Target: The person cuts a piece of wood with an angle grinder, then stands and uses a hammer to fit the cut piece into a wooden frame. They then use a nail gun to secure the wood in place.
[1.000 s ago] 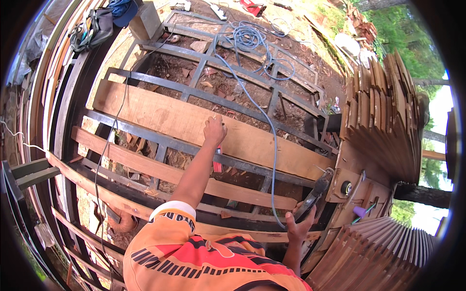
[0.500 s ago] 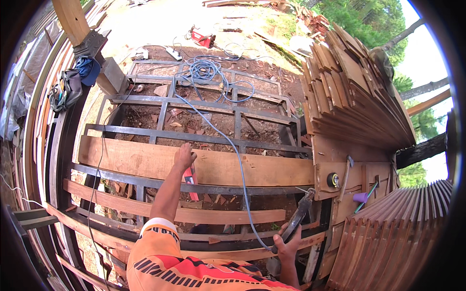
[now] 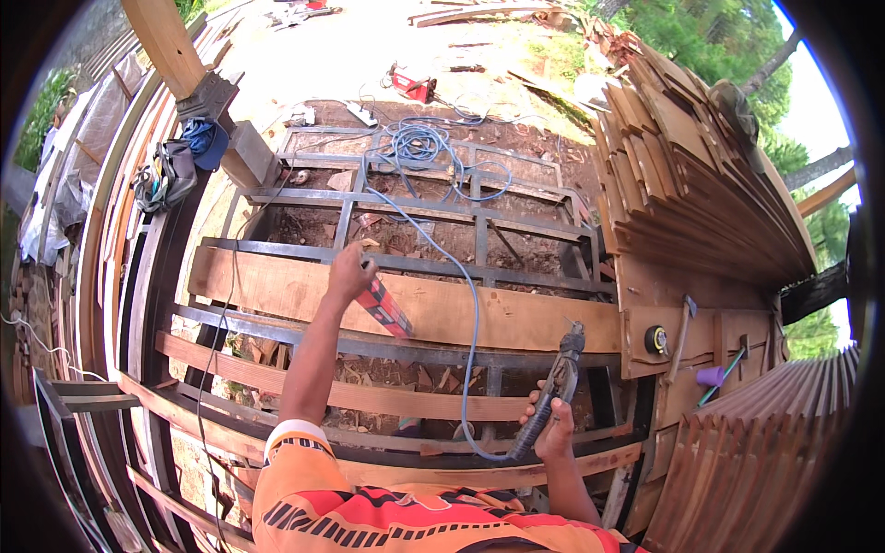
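My left hand [image 3: 350,273] is closed around the upper end of a long, narrow red-and-black packet [image 3: 383,307]. The packet slants down over a wide wooden plank [image 3: 433,304] lying across the dark metal frame [image 3: 406,265]. A small pale bit shows at the fingertips, too small to name. On the right, my right hand [image 3: 551,426] grips a black welding electrode holder [image 3: 558,382], its jaw end pointing up and away. From the holder's lower end a blue cable [image 3: 472,350] runs over the plank. No rod can be made out clearly in the jaw.
Farther off lie the coiled blue cable [image 3: 419,145] and a red machine [image 3: 412,85]. To the right, a tape measure [image 3: 655,339], a hammer [image 3: 682,336] and a purple cup [image 3: 710,377] rest on boards beside stacked planks [image 3: 691,184]. A bag [image 3: 168,175] hangs at left.
My left hand has lifted the red packet up from between the bars to above the plank. My right hand has raised the electrode holder, turning it more upright. The view has shifted slightly.
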A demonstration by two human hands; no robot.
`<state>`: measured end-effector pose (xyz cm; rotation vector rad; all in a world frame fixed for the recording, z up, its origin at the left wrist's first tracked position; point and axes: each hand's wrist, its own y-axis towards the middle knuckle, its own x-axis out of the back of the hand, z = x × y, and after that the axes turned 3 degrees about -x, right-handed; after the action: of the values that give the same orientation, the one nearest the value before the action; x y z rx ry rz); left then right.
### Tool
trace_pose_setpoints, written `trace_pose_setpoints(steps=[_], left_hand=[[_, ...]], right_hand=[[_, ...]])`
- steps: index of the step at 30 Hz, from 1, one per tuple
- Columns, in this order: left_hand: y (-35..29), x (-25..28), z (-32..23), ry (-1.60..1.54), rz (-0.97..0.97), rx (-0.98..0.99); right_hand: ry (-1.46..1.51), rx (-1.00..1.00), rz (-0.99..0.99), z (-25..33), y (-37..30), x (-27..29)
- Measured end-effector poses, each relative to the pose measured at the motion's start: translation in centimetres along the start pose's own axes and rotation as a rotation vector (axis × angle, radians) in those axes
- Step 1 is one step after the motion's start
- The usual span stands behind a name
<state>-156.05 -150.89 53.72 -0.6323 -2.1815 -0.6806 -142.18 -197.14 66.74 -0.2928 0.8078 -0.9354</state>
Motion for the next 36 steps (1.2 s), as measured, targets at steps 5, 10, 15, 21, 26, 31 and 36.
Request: trace_pose_setpoints(steps=[5, 10, 15, 21, 26, 31, 36], left_hand=[[2.5, 7.2, -2.2, 0.01, -0.293, -0.037], [0.7, 16.3, -10.2, 0.133, -0.467, -0.248], [-9.3, 27.2, -16.1, -0.314, -0.783, -0.04], [-22.5, 22.1, -20.8, -1.268, -0.823, 0.511], [-34.8, 13.2, -22.3, -1.788, -0.888, 0.659], [-37.3, 9.5, -25.8, -1.781, -1.022, 1.145], [-40.1, 10.9, -23.5, -1.996, -0.938, 0.648]], right_hand=[[-0.12, 0.02, 0.088, 1.6, -0.1, 1.0], [0.125, -0.156, 0.284, 1.0, 4.1, -0.1], [0.226, -0.138, 0.55, 0.6, 5.1, -8.8], [0.331, 0.015, 0.864, 4.8, -2.4, -11.4], [0.31, -0.155, 1.089, 6.5, -10.2, -10.4], [0.111, -0.062, 1.034, 6.8, -12.3, -7.1], [-0.121, 0.295, 0.805, 4.6, -8.0, 2.5]])
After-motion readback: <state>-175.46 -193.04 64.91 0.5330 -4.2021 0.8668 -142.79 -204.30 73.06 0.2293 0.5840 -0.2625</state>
